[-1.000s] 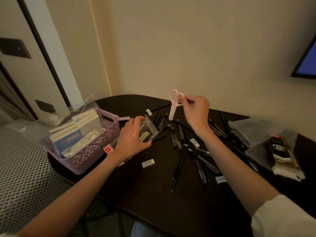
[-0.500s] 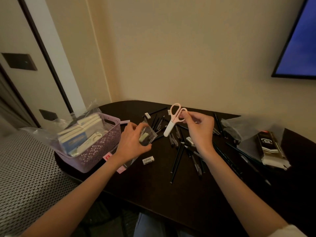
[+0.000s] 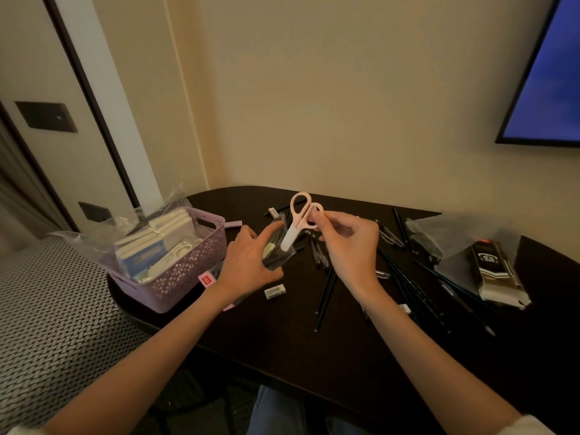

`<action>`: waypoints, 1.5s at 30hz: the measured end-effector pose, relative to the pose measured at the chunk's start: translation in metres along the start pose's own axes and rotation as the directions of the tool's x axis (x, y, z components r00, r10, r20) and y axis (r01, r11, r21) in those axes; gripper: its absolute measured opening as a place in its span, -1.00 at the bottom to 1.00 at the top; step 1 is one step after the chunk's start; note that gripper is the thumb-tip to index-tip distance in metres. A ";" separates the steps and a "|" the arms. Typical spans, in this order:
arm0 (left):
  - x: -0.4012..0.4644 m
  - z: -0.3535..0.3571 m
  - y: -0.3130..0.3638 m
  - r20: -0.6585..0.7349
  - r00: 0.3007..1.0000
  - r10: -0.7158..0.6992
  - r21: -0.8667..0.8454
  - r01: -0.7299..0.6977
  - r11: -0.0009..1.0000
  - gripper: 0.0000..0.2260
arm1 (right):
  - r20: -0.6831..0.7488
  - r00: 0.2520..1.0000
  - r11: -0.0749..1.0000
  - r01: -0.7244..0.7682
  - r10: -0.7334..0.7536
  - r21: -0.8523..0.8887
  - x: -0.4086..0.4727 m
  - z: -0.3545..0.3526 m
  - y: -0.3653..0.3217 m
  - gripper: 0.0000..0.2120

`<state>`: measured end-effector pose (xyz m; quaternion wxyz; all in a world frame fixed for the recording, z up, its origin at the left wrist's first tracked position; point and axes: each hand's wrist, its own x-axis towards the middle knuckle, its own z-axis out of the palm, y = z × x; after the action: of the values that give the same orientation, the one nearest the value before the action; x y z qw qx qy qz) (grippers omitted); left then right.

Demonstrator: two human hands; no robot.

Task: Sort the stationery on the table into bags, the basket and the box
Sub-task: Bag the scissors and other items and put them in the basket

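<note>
My right hand pinches the handle of small pink scissors with a white blade cap, holding them blade-down above the table. The cap's tip is at the mouth of a small clear plastic bag that my left hand grips and holds upright; something pale yellow sits in the bag. A purple lattice basket stands at the table's left edge, filled with white and blue packs and another pair of scissors. Several black pens and pencils lie scattered across the dark table.
White erasers lie loose: one eraser below my left hand, another eraser at the back. Clear bags and a black 0.5 mm lead box sit at right. A screen hangs on the wall at upper right. A patterned bed is left.
My right hand has brought the scissors down and leftward until the capped blade reaches the bag. My left hand has tilted the bag up toward it. The camera has lifted.
</note>
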<state>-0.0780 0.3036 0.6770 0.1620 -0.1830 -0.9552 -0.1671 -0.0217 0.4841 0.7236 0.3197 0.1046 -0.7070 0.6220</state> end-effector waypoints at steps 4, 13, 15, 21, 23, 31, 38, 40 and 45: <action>-0.001 -0.001 0.003 -0.028 1.000 -0.008 -0.034 0.007 0.999 -0.20 | 0.003 1.000 0.999 0.030 -0.030 -0.013 -0.006 0.007 0.005 -0.84; -0.002 -0.006 0.005 -0.114 0.993 -0.037 -0.158 0.018 0.987 -0.08 | -0.126 0.987 0.995 0.103 -0.102 0.002 -0.002 0.006 0.006 -0.81; -0.001 -0.006 0.005 -0.131 0.989 -0.066 -0.207 0.038 0.978 -0.11 | -0.137 0.985 0.994 0.111 -0.109 0.008 0.000 0.005 0.006 -0.82; 0.002 -0.008 0.005 -0.062 0.991 -0.119 -0.353 0.090 0.931 -0.48 | -0.123 0.985 0.991 0.127 -0.123 0.032 0.002 0.005 0.003 -0.82; 0.003 -0.010 0.005 -0.024 0.990 -0.141 -0.478 0.113 0.871 -0.54 | -0.124 0.985 0.991 0.128 -0.123 0.035 0.003 0.004 0.003 -0.82; 0.002 -0.018 0.009 0.151 0.952 -0.266 -0.835 0.266 0.481 -0.87 | -0.137 0.989 0.995 0.071 -0.060 0.074 0.007 0.004 0.002 -0.82; 0.004 -0.020 0.008 0.304 0.907 -0.290 -0.897 0.376 0.234 -0.85 | -0.150 0.987 0.996 0.067 -0.058 0.055 0.007 0.003 0.001 -0.82; 0.004 -0.020 0.006 0.355 0.892 -0.280 -0.900 0.407 0.156 -0.84 | -0.155 0.986 0.996 0.071 -0.062 0.052 0.008 0.002 0.000 -0.82; 0.003 -0.018 0.004 0.393 0.882 -0.260 -0.894 0.433 0.117 -0.82 | -0.163 0.986 0.997 0.032 -0.021 0.067 0.009 0.000 0.000 -0.82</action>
<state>-0.0748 0.3008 0.6955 -0.0985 -0.0263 -0.6605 -0.7439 -0.0288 0.4860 0.7285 0.3805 0.0741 -0.6553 0.6483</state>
